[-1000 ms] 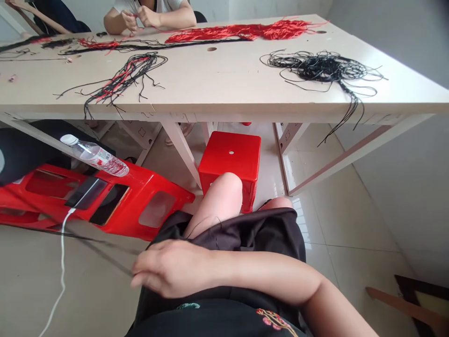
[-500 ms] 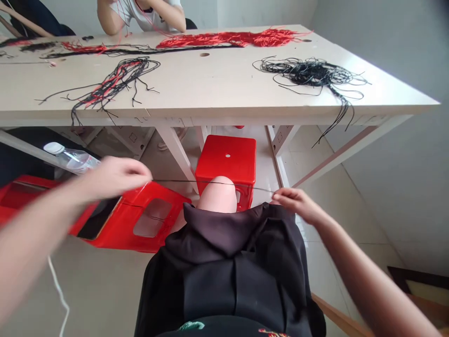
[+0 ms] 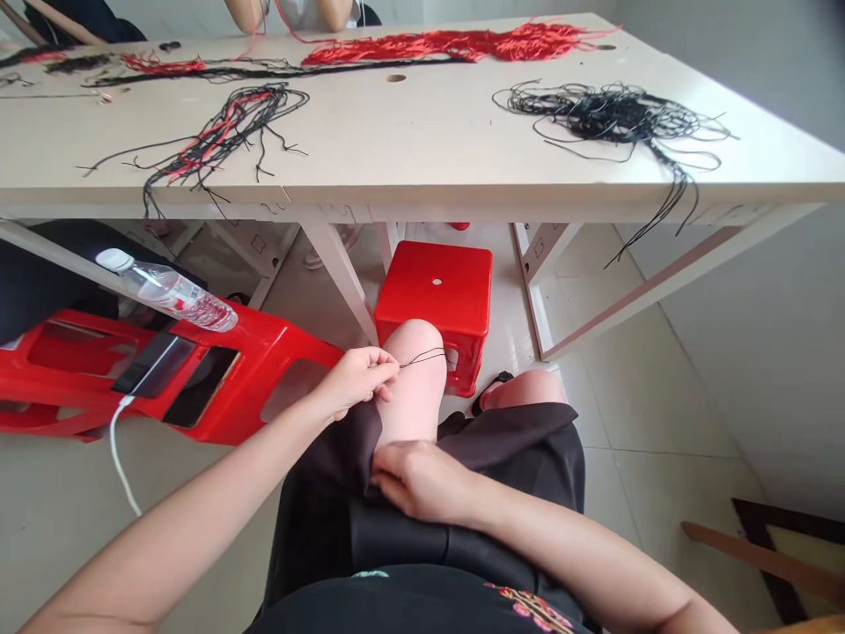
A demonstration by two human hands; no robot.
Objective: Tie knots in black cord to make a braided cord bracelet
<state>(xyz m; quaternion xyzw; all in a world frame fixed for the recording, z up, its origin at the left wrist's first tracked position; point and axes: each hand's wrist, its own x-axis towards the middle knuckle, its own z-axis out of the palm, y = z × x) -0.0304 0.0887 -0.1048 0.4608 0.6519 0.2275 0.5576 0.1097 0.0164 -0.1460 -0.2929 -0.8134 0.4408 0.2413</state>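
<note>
Cord: thin black cord [image 3: 422,357] runs in a short, loose arc from the left fingertips, out above a bare knee [image 3: 413,374].

Left hand: left hand [image 3: 356,383] closed in a tight pinch, gripping the cord just over the knee.

Right hand: right hand [image 3: 419,480] curled low on the lap, fingers bent over black fabric [image 3: 521,449]; whether it grips anything cannot be told from this view.

Lap: dark cloth bunched between the hands, embroidered flowers [image 3: 532,608] showing on the garment nearest the camera.

Worktop: pale worktop [image 3: 396,132] carries a mixed black-and-red cord bundle [image 3: 217,141], a black cord tangle [image 3: 613,114] with strands hanging over the front edge, and a long red cord bundle [image 3: 449,44] at the far side.

Floor: red plastic stool [image 3: 436,291] upright under the worktop; second red stool [image 3: 198,370] on its side at left, a water bottle [image 3: 168,295] lying across it, white cable [image 3: 115,449] trailing down.

Across the worktop: co-worker's forearms [image 3: 290,7] at the far edge, cut off by the frame, red strands rising beside them.
</note>
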